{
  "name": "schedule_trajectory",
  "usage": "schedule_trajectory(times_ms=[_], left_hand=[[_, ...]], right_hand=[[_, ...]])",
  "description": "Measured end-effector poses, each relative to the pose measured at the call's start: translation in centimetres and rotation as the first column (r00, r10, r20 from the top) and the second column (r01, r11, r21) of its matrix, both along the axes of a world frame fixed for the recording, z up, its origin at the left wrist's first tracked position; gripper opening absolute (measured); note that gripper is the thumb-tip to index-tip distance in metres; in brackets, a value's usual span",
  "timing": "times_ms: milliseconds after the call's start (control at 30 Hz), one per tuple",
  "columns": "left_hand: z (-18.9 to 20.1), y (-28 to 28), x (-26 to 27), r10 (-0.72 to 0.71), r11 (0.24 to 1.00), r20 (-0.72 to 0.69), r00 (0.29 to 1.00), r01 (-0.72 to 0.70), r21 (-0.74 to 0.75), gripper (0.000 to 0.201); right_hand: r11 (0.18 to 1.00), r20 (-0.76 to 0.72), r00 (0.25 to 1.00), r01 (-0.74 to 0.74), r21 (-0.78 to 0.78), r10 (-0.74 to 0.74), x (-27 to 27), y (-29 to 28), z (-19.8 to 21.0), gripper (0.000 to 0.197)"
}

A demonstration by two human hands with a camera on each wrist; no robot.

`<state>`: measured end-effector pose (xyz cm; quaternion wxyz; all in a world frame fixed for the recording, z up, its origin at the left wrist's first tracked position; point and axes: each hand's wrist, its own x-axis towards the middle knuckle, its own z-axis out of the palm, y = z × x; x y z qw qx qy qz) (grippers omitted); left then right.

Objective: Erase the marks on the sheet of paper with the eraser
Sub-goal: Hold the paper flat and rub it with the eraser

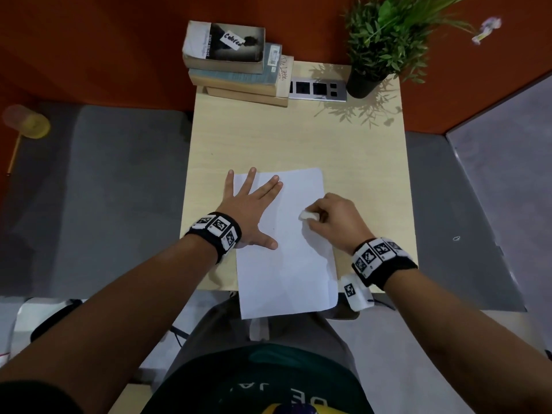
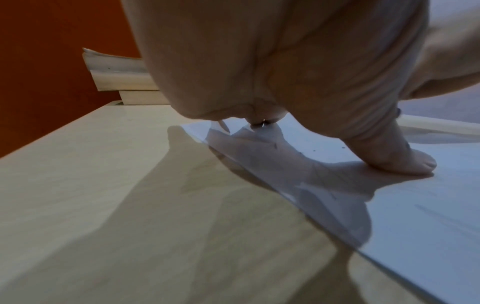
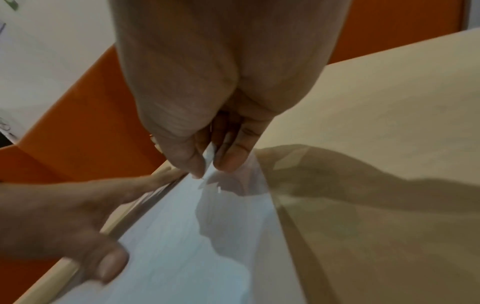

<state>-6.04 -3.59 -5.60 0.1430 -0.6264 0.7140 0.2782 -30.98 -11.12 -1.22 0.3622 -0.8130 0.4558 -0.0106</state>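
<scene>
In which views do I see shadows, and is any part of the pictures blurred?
Head view: the plant throws a leafy shadow on the table. Left wrist view: the left hand casts a dark shadow over the sheet of paper. Right wrist view: the right hand pinching the eraser looks soft, and the foreground thumb is blurred.

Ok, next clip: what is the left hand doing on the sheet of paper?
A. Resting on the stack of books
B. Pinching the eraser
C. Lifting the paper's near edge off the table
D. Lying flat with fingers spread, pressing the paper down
D: in the head view the left hand lies flat, fingers spread, on the sheet of paper, while the right hand pinches the eraser.
</scene>
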Motion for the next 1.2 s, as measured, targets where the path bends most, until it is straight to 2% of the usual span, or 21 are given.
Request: schedule_trajectory(times_ms=[133, 267, 300, 433, 567, 800, 967, 1033, 1133, 1200], left_hand=[[0.7, -0.5, 0.3, -0.004, 1.000, -0.026, 1.000, 0.003, -0.019, 0.152], [0.8, 0.1, -0.5, 0.013, 1.000, -0.102, 0.995, -0.012, 0.005, 0.126], [0.6, 0.4, -0.7, 0.009, 1.000, -0.108, 0.994, -0.008, 0.009, 0.125], [-0.5, 0.9, -0.8, 0.003, 1.000, -0.074, 0.997, -0.003, 0.007, 0.140], [-0.6, 0.8, -0.6, 0.010, 1.000, -0.062, 0.998, -0.011, -0.006, 0.145], [-0.6, 0.8, -0.6, 0.026, 0.999, -0.050, 0.998, -0.027, -0.020, 0.146], [-0.6, 0.9, -0.7, 0.031, 0.999, -0.041, 0.999, -0.032, -0.025, 0.146], [-0.6, 0.8, -0.7, 0.034, 0.999, -0.041, 0.999, -0.035, -0.023, 0.147], [-0.8, 0.8, -0.6, 0.033, 0.999, -0.041, 0.999, -0.034, -0.022, 0.147], [-0.8, 0.9, -0.6, 0.031, 0.999, -0.034, 0.999, -0.032, -0.022, 0.147]], right_hand=[[0.998, -0.004, 0.999, -0.040, 0.055, 0.040, -1.1, 2.3, -0.8, 0.014], [0.999, -0.022, 0.999, -0.042, 0.018, 0.042, -1.1, 3.4, -1.2, 0.013], [0.998, -0.031, 0.998, -0.055, 0.011, 0.055, -1.0, 3.5, -1.3, 0.011], [0.990, -0.073, 0.987, -0.142, -0.024, 0.140, -0.4, 3.0, -0.8, 0.010], [0.979, -0.072, 0.980, -0.189, -0.073, 0.184, 1.7, 1.1, -0.3, 0.012], [0.986, -0.088, 0.987, -0.140, -0.095, 0.132, 4.3, -1.1, -0.5, 0.009], [0.933, -0.198, 0.917, -0.360, -0.028, 0.348, 4.4, 0.6, -0.6, 0.010], [0.939, -0.211, 0.923, -0.340, -0.050, 0.323, 4.9, -0.4, -0.3, 0.011], [0.974, -0.199, 0.965, -0.196, -0.110, 0.172, 5.6, -1.4, -0.3, 0.010], [0.975, -0.211, 0.963, -0.194, -0.111, 0.167, 5.8, -0.6, -0.4, 0.011]])
